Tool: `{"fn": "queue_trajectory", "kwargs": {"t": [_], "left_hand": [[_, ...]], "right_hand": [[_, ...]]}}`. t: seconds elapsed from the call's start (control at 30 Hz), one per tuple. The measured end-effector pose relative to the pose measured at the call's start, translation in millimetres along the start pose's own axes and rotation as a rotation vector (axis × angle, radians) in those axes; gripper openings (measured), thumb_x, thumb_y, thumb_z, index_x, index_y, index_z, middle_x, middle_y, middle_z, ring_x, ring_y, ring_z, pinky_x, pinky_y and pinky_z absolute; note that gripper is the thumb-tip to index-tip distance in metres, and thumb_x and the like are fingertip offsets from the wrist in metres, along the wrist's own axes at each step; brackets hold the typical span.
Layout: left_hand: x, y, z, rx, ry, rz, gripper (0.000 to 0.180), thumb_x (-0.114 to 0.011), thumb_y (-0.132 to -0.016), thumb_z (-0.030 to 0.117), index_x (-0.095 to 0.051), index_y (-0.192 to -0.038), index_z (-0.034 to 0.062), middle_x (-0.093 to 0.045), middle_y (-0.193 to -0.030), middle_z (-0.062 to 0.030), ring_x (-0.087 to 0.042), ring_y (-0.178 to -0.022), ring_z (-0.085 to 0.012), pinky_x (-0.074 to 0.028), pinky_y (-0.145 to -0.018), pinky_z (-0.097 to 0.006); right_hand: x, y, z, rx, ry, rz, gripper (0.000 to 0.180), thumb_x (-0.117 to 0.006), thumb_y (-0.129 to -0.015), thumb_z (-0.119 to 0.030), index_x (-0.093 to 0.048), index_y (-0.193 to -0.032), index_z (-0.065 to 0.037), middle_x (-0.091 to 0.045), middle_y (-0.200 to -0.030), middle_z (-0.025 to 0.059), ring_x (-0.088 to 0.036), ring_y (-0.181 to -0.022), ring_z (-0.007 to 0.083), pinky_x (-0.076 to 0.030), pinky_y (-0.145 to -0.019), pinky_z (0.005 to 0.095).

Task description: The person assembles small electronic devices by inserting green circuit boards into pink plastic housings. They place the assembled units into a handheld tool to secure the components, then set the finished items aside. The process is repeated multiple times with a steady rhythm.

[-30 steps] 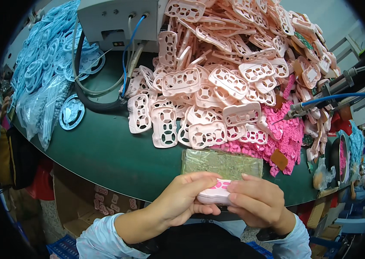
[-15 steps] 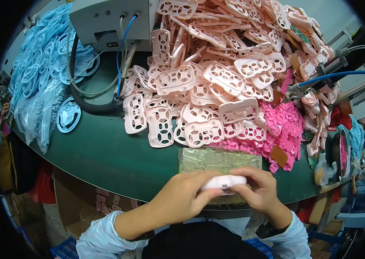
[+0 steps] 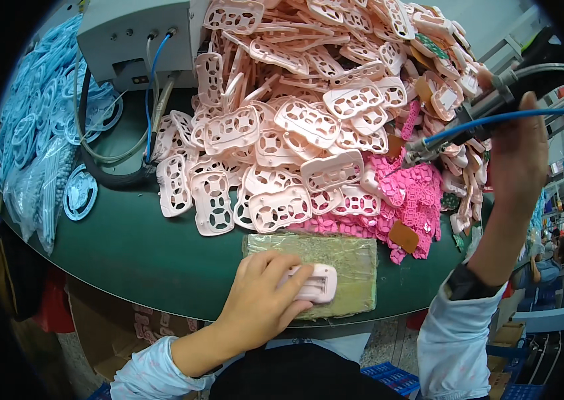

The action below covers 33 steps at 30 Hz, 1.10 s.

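My left hand (image 3: 262,290) presses a small pale-pink plastic casing (image 3: 322,285) onto a block wrapped in clear film (image 3: 352,260). The casing lies flat with a rectangular recess facing up; my fingers cover its left part. At the right, my raised right hand (image 3: 521,150) is closed round a screwdriver on hoses (image 3: 472,113), its fingers partly hidden behind the tool. The driver's metal tip (image 3: 414,157) points down and left, above a heap of bright pink small parts (image 3: 422,200).
Behind the block rises a large heap of pale-pink perforated frames (image 3: 282,133). Blue plastic parts (image 3: 42,107) pile up on the left of the green table (image 3: 135,247). A grey machine box (image 3: 139,43) with hoses stands at the back. A brown piece (image 3: 403,236) rests on the pink parts.
Both hands held the casing above the block. Now my left hand alone holds it down on the block, and my right hand has moved up to the screwdriver. The whole view has shifted.
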<state>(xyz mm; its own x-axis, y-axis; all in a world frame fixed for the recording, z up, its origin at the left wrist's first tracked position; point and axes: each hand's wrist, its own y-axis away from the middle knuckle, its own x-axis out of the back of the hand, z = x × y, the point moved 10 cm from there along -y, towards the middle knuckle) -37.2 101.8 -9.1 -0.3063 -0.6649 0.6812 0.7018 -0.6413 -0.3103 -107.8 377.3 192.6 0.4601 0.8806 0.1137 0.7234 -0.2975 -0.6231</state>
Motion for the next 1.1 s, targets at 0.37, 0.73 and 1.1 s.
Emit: {"fn": "queue_trajectory", "kwargs": {"t": [0.37,0.73,1.1], "left_hand": [[1,3,-11,0.067,0.098,0.058,0.051,-0.077,-0.069,0.016,-0.060,-0.116,0.0060,-0.055,-0.111,-0.0102,-0.050,-0.102,-0.0313,-0.040,-0.087,-0.043],[2,-1,-10,0.054,0.090,0.044,0.049,-0.076,-0.070,0.016,-0.061,-0.116,0.0061,-0.055,-0.111,-0.0107,-0.050,-0.101,-0.0311,-0.039,-0.085,-0.042],[4,-8,-10,0.034,0.113,0.034,0.050,-0.076,-0.069,0.015,-0.061,-0.115,0.0072,-0.056,-0.109,-0.0074,-0.050,-0.101,-0.0295,-0.039,-0.084,-0.042]], "right_hand": [[-89,83,-84,-0.209,-0.570,-0.718,0.011,-0.054,-0.091,-0.006,-0.050,-0.081,-0.003,-0.049,-0.068,0.0053,-0.058,-0.062,0.0149,-0.051,-0.061,0.0263],[-84,116,-83,-0.127,-0.359,-0.560,0.021,-0.059,-0.089,-0.008,-0.046,-0.103,0.001,-0.056,-0.064,0.0005,-0.057,-0.052,0.0077,-0.052,-0.056,0.0153],[-103,110,-99,0.071,-0.385,-0.608,0.052,-0.056,-0.091,-0.008,-0.030,-0.136,0.000,-0.054,-0.070,0.0026,-0.060,-0.057,0.0081,-0.054,-0.054,0.0208]]}}
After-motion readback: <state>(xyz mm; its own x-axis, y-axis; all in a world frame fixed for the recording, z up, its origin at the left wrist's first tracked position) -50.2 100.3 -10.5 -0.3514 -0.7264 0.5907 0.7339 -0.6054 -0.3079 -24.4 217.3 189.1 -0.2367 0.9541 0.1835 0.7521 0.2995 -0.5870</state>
